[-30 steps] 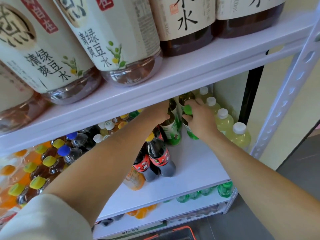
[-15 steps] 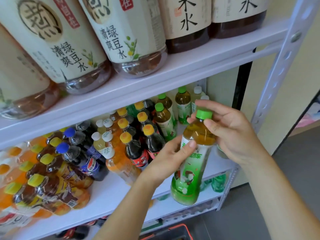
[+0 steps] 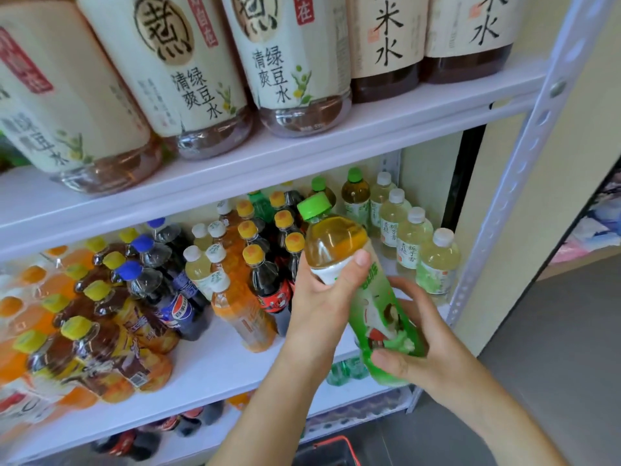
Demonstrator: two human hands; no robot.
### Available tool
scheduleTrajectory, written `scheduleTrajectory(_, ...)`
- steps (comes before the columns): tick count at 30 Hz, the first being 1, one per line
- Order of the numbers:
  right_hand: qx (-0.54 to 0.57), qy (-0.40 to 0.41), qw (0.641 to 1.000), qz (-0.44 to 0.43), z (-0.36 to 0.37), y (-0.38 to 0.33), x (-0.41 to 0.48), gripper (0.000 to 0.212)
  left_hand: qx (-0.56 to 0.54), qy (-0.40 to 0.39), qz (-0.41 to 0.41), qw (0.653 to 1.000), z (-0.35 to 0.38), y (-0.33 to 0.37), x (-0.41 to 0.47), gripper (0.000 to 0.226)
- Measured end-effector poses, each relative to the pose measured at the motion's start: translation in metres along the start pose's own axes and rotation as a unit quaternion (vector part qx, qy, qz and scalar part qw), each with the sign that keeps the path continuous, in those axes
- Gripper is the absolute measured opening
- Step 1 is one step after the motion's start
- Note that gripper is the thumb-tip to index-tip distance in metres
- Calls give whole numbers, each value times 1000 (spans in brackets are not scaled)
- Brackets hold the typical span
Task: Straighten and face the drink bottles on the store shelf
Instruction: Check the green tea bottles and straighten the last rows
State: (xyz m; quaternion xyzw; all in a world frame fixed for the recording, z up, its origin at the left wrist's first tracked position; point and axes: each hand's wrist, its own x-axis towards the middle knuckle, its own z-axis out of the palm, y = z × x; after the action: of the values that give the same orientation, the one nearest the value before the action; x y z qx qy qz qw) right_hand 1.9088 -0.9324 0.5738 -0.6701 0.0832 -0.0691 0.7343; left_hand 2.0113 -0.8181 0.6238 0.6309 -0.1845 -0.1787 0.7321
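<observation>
- Tea bottle (image 3: 376, 304): tilted, held in front of the shelf (image 3: 208, 364), clear of the rows.
- Left hand (image 3: 322, 297): curled round its shoulder.
- Right hand (image 3: 426, 348): curled round its base.
- Handling: full, likely heavy; the glossy label may slip, so hold the body.

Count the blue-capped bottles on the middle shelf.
3 blue-capped bottles, lined diagonally left of centre: front bottle, middle bottle, back bottle. Others may be hidden behind them.
</observation>
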Motion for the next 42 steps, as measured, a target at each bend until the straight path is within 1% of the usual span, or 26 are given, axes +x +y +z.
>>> scheduleTrajectory(2, 8, 42, 999, -9, 3, 12, -7, 82, 19, 11, 6, 1000, 1, 1, -2, 65)
scheduleTrajectory(4, 45, 54, 997, -12, 4, 17, -8, 75, 9, -5, 0, 1000, -1, 1, -4, 67)
scheduleTrajectory(7, 157, 4, 988, -8, 3, 20, -8, 71, -54, -70, -16, 996, -11, 6, 0, 74)
scheduleTrajectory(10, 280, -30, 959, 15, 0, 23, -8, 68, -132, -144, -44, 980, -22, 19, 6, 93)
scheduleTrajectory(12, 311, -61, 948, 29, 1, 23, -8, 67, -153, -177, -54, 971, -24, 25, 7, 97)
scheduleTrajectory(14, 325, -110, 939, 35, 3, 22, -8, 63, -168, -194, -61, 965, -23, 26, 6, 99)
scheduleTrajectory(17, 333, -137, 931, 55, 6, 21, -8, 66, -160, -168, -46, 972, -20, 25, 4, 95)
scheduleTrajectory(18, 336, -138, 930, 59, 6, 22, -8, 66, -156, -154, -33, 975, -19, 24, 4, 89)
scheduleTrajectory(20, 347, -138, 926, 57, 7, 26, -9, 65, -147, -122, -4, 982, -18, 23, 4, 72)
scheduleTrajectory(22, 369, -118, 920, 51, 5, 32, -9, 64, -131, -89, 24, 987, -19, 23, 4, 59)
scheduleTrajectory(24, 403, -75, 910, 58, 3, 34, -9, 59, -110, -65, 46, 991, -21, 23, 2, 61)
scheduleTrajectory(26, 426, -53, 900, 75, 2, 35, -10, 56, -92, -66, 50, 992, -25, 25, 0, 68)
scheduleTrajectory(27, 433, -44, 895, 96, 2, 34, -9, 59, -91, -71, 47, 992, -28, 27, -1, 70)
scheduleTrajectory(28, 434, -29, 891, 129, 3, 34, -9, 64, -96, -80, 45, 991, -33, 30, 0, 68)
scheduleTrajectory(30, 412, -11, 888, 203, 4, 37, -7, 71, -106, -114, 42, 987, -42, 38, 2, 55)
scheduleTrajectory(32, 391, -42, 887, 243, 5, 41, -8, 77, -87, -150, 47, 984, -48, 46, 5, 42)
scheduleTrajectory(33, 391, -64, 883, 253, 4, 43, -7, 78, -71, -155, 52, 984, -49, 48, 5, 40)
scheduleTrajectory(35, 390, -98, 876, 265, 3, 47, -6, 80, -45, -141, 64, 987, -50, 50, 5, 36)
scheduleTrajectory(37, 397, -103, 874, 260, 2, 47, -4, 79, -31, -118, 71, 990, -49, 50, 5, 33)
scheduleTrajectory(38, 405, -89, 877, 243, 2, 47, -2, 76, -23, -106, 74, 991, -49, 50, 5, 33)
scheduleTrajectory(40, 416, -56, 889, 183, 0, 44, 1, 63, 1, -74, 85, 994, -47, 50, 7, 36)
scheduleTrajectory(41, 421, -52, 893, 147, 0, 42, 2, 57, 16, -57, 92, 994, -46, 50, 8, 39)
scheduleTrajectory(42, 428, -54, 894, 117, -2, 41, 3, 57, 30, -41, 99, 994, -45, 50, 9, 40)
